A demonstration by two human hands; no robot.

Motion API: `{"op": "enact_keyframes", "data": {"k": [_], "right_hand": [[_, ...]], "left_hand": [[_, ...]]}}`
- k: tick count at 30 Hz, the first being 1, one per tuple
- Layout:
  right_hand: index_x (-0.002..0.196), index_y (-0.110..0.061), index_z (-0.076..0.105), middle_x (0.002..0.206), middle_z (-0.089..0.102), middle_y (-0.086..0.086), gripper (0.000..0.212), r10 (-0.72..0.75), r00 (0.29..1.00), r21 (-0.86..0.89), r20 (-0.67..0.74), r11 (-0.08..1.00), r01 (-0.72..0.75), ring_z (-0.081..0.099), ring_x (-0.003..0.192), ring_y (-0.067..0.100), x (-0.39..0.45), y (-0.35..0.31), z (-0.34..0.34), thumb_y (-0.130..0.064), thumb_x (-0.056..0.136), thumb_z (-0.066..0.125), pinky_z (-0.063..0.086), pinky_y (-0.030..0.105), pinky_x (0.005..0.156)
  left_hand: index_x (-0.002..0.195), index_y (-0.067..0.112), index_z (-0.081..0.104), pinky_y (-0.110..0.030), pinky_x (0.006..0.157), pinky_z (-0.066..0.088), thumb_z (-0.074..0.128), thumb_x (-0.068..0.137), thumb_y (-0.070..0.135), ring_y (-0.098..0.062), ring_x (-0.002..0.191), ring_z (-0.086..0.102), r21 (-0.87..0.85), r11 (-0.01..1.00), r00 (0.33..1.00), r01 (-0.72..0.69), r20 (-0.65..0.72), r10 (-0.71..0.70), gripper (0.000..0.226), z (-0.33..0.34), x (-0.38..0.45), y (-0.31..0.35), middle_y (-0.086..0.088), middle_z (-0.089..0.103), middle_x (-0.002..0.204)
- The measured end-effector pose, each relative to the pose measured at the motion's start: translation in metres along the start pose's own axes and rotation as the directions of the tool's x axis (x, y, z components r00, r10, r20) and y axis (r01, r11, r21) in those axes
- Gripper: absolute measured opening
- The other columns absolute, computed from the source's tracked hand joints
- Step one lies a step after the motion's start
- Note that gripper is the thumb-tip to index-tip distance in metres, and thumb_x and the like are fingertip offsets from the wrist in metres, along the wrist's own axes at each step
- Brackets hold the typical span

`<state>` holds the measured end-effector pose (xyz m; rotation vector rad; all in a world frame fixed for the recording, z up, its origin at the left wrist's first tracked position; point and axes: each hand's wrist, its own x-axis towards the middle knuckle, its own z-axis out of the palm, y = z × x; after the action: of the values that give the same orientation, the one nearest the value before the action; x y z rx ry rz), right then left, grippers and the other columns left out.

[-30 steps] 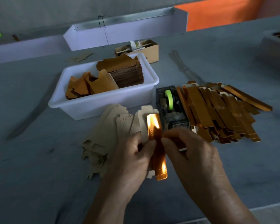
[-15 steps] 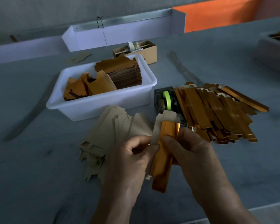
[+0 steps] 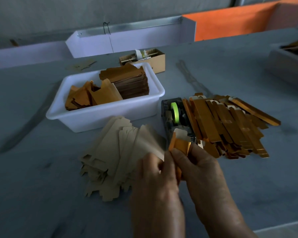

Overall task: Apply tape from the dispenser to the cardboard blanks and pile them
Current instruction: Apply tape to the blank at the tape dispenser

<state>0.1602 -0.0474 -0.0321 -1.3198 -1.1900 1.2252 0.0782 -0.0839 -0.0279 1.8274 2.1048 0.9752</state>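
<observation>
Holding a gold blank (image 3: 179,146) between them, both hands sit nearest the camera over the grey table (image 3: 41,194). The left hand (image 3: 155,176) has its fingers curled onto the blank's left edge, and the right hand (image 3: 198,169) pinches the blank from the right, thumb and fingers clamped round it. The blank's long axis runs away from the person, its far end with a pale flap pointing at the dispenser (image 3: 176,121); its near end is hidden under the hands. That far end lies over the dispenser's near end; whether it touches I cannot tell.

Left of the hands a fanned pile of pale blanks (image 3: 113,155) lies flat, long axes slanting away and slightly right; the piece nearest the left hand is blurred. The dispenser stands just beyond, long axis pointing away, with a green tape roll (image 3: 175,112) upright in it. Touching its right side is a heap of gold pieces (image 3: 227,124), most lying lengthwise away from the person, some slanted to the right.

Beyond, left of the dispenser, a white tub (image 3: 103,115) holds more gold blanks (image 3: 124,83). Behind it stands a small carton (image 3: 155,60).
</observation>
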Motion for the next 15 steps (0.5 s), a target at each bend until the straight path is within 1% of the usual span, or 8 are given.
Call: {"op": "enact_keyframes", "data": {"k": [1,2,4,6,8,10,12,15], "right_hand": [[0.069,-0.017,0.064,0.063,0.061,0.011,0.018,-0.011,1.000,0.012,-0.003,1.000,0.011,0.058,0.063,0.030,0.001,-0.001,0.000,-0.030,0.082,0.063,0.052,0.047,0.065],[0.070,-0.017,0.063,0.064,0.061,0.012,0.018,-0.024,1.000,0.023,-0.001,0.999,0.024,0.058,0.063,0.031,0.001,-0.001,0.000,-0.031,0.081,0.061,0.052,0.047,0.064],[0.071,-0.019,0.063,0.060,0.059,0.007,0.019,-0.053,0.999,0.013,0.012,0.999,0.053,0.055,0.057,0.020,0.002,-0.002,-0.001,-0.036,0.077,0.059,0.051,0.036,0.057],[0.073,-0.020,0.063,0.057,0.058,0.003,0.019,-0.060,0.997,0.001,0.049,0.998,0.060,0.055,0.054,0.016,0.001,-0.003,-0.001,-0.039,0.076,0.060,0.049,0.027,0.054],[0.076,-0.022,0.065,0.063,0.062,0.002,0.022,-0.075,0.996,0.002,0.057,0.997,0.075,0.061,0.060,0.013,0.002,-0.006,-0.004,-0.043,0.078,0.059,0.052,0.023,0.054],[0.078,-0.026,0.066,0.071,0.066,-0.004,0.021,-0.133,0.989,-0.058,-0.057,0.990,0.129,0.063,0.065,0.008,0.009,-0.007,-0.015,-0.044,0.077,0.058,0.050,0.021,0.054],[0.079,-0.028,0.065,0.076,0.065,-0.006,0.009,-0.188,0.965,-0.174,-0.182,0.972,0.157,0.059,0.067,0.010,0.022,-0.011,-0.030,-0.034,0.082,0.060,0.042,0.020,0.055],[0.075,-0.026,0.065,0.079,0.064,0.000,0.015,-0.237,0.958,-0.328,-0.158,0.928,0.176,0.057,0.064,0.015,0.039,-0.016,-0.044,-0.023,0.087,0.057,0.039,0.023,0.054]], "left_hand": [[0.109,0.029,0.066,-0.029,0.062,0.051,0.068,0.081,0.019,-0.016,0.079,0.062,-0.047,0.999,1.000,0.017,-0.022,-0.018,0.030,-0.002,0.000,-0.003,0.004,0.060,0.092],[0.105,0.037,0.063,-0.023,0.066,0.051,0.067,0.083,0.021,-0.008,0.081,0.063,-0.176,0.978,0.993,0.116,0.003,-0.117,0.027,-0.005,0.001,-0.004,0.012,0.061,0.093],[0.092,0.034,0.063,-0.015,0.058,0.049,0.067,0.084,0.026,0.001,0.069,0.064,-0.469,0.794,0.922,0.385,0.218,-0.319,0.011,-0.013,0.007,-0.009,0.013,0.068,0.078],[0.081,0.025,0.068,-0.015,0.046,0.044,0.070,0.082,0.021,-0.001,0.048,0.059,-0.560,0.628,0.840,0.541,0.401,-0.366,0.004,-0.023,0.015,-0.016,0.008,0.067,0.059],[0.076,0.020,0.072,-0.015,0.041,0.041,0.071,0.080,0.016,-0.005,0.042,0.054,-0.599,0.557,0.818,0.575,0.435,-0.375,0.006,-0.028,0.020,-0.022,0.003,0.063,0.052],[0.072,0.016,0.073,-0.015,0.039,0.041,0.070,0.080,0.011,-0.005,0.042,0.053,-0.669,0.497,0.829,0.553,0.379,-0.412,0.010,-0.029,0.024,-0.025,0.000,0.063,0.054],[0.072,0.013,0.071,-0.014,0.041,0.044,0.067,0.082,0.007,-0.005,0.047,0.057,-0.741,0.440,0.836,0.508,0.301,-0.458,0.013,-0.029,0.030,-0.028,-0.002,0.065,0.059],[0.072,0.012,0.067,-0.014,0.045,0.047,0.066,0.082,0.003,-0.006,0.056,0.061,-0.819,0.361,0.841,0.447,0.247,-0.482,0.013,-0.030,0.041,-0.030,-0.001,0.066,0.065]]}}
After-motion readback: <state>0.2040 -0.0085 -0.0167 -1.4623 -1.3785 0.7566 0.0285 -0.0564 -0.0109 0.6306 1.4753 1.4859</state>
